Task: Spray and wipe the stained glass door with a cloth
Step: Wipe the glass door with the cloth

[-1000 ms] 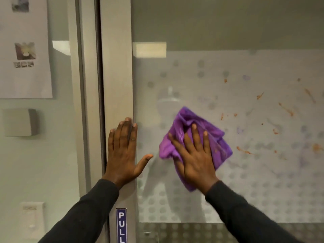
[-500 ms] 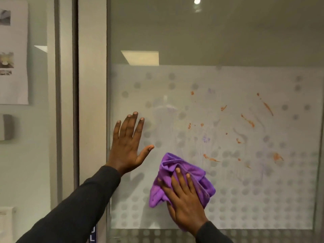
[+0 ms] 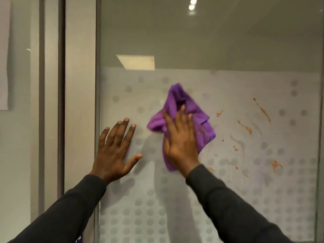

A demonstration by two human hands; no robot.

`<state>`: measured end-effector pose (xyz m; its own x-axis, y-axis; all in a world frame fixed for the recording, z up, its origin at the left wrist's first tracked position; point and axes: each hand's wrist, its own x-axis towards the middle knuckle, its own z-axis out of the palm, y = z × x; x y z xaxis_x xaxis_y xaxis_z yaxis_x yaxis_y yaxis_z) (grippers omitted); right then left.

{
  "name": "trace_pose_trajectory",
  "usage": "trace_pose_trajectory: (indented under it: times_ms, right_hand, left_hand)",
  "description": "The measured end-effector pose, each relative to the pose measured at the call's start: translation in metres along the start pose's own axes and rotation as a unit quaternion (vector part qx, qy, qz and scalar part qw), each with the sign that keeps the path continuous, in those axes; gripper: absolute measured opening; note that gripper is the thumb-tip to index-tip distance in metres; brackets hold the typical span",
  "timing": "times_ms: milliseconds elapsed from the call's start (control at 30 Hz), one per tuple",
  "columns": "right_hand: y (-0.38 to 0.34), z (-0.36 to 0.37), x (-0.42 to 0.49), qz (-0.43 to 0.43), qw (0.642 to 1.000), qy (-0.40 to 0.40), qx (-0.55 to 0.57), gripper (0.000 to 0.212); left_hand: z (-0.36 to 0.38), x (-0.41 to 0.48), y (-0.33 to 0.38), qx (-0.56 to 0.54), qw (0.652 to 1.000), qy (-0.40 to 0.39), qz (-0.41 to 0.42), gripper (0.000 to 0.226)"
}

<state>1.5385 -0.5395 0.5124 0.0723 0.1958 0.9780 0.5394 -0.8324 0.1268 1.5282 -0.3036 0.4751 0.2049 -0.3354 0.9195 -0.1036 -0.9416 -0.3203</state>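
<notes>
The glass door fills the view, frosted with a grey dot pattern on its lower part. Orange-brown stains streak the glass to the right of the cloth. My right hand presses a crumpled purple cloth flat against the glass near the middle, fingers spread over it. My left hand rests flat on the glass just left of the cloth, fingers apart and holding nothing. No spray bottle is in view.
The door's metal frame runs vertically at the left, with a dark seam beside it. A sheet of paper hangs on the wall at the far left. A ceiling light reflection shows in the upper glass.
My right hand has swept the cloth down the glass and then back up and to the right, towards the stains. My left hand shifted from the frame onto the glass.
</notes>
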Motion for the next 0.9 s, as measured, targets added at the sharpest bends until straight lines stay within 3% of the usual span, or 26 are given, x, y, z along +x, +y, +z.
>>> trace_pose_trajectory:
  times_ms: [233,400,500,633,900]
  right_hand:
    - [-0.002,0.007,-0.149,-0.079,0.991,-0.102,-0.043,0.074]
    - [0.015,-0.016,-0.062,-0.035,0.998,-0.045,-0.031,0.061]
    - [0.024,-0.026,0.013,0.018,0.998,-0.021,-0.048,0.071]
    - [0.012,-0.021,0.078,-0.011,0.998,-0.004,-0.063,0.079]
    - [-0.008,0.015,-0.030,-0.126,0.991,-0.044,-0.031,0.072]
  left_hand:
    - [-0.003,0.001,0.000,-0.009,1.000,-0.002,0.002,0.086]
    - [0.002,-0.001,-0.003,-0.017,1.000,-0.024,-0.003,0.088]
    - [0.003,-0.001,-0.004,-0.019,0.999,-0.026,-0.001,0.088]
    - [0.004,-0.001,-0.004,-0.023,1.000,-0.020,-0.001,0.088]
    - [0.004,-0.001,-0.003,-0.031,0.999,-0.020,0.009,0.089]
